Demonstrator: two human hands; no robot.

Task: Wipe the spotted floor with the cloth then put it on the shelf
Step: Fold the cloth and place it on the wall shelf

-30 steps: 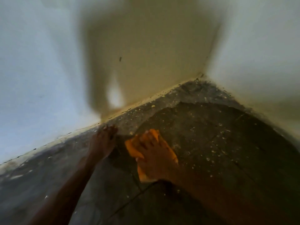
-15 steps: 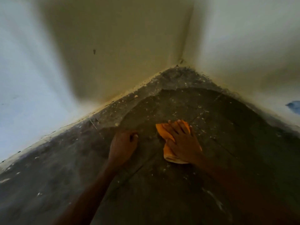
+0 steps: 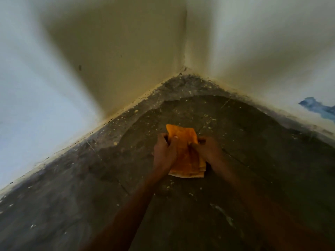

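A folded orange cloth is held between both hands just above the dark floor, which is dotted with pale specks. My left hand grips the cloth's left edge, thumb on top. My right hand grips its right edge. The cloth's far end sticks up past my fingers and its near end hangs in layered folds. A darker, damp-looking patch of floor spreads around the cloth. No shelf is in view.
Two pale walls meet in a corner just beyond the cloth. Dirt and pale crumbs line the wall bases. A blue smear marks the right wall low down.
My left hand has come off the floor and joined the right on the cloth. The cloth, pressed flat under my right palm before, is now lifted and held by both hands.
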